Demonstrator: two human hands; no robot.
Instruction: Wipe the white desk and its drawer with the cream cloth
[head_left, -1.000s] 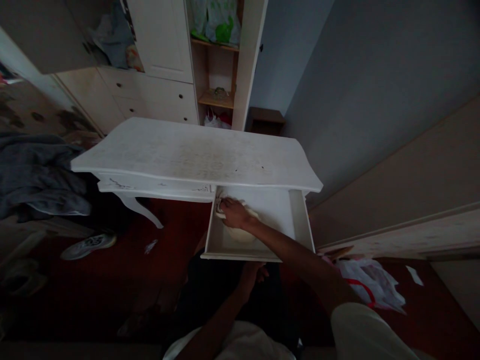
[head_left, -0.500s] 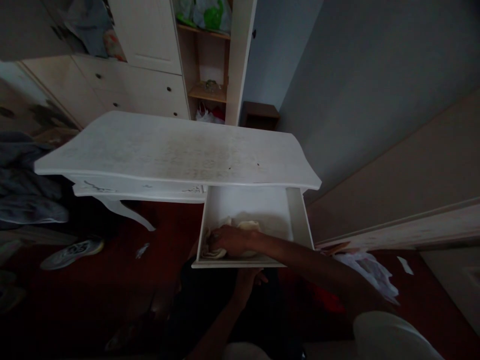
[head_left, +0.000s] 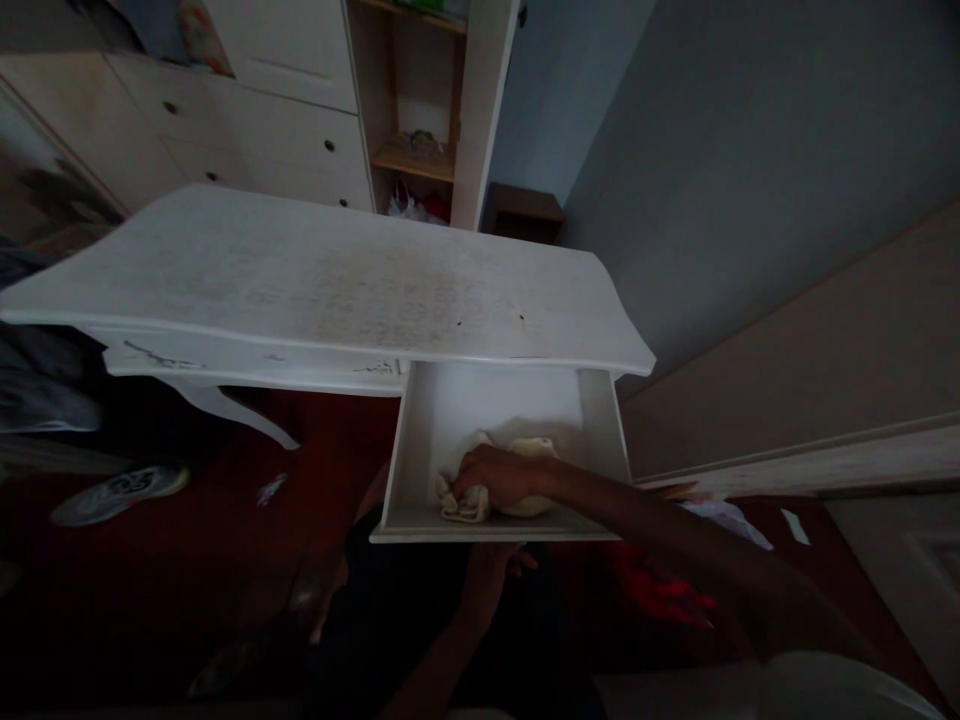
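Note:
A pale cream cloth (head_left: pixel 465 505) lies bunched on the floor of a pulled-out white drawer (head_left: pixel 386 530). My right hand (head_left: pixel 499 475) presses down inside the drawer, its fingers closed on the cloth. Part of that cloth spreads out behind and to the right of the wrist. My left hand (head_left: pixel 491 580) is just below the drawer's front edge, in front of my dark-clothed lap. Its visible fingers stick out to the right, apart; the upper part is hidden under the drawer, so whether it touches the drawer is unclear.
The drawer belongs to a white desk (head_left: pixel 247 270) with a smudged top. Behind stands a wardrobe (head_left: pixel 285 130) with an open door. A grey wall (head_left: pixel 750 200) closes the right side. A shoe (head_left: pixel 120 495) and a plastic bag (head_left: pixel 727 520) lie on the red floor.
My right hand has slid the cloth rightward from the drawer's left front corner towards its middle. My left hand stays below the front edge. The view has shifted slightly.

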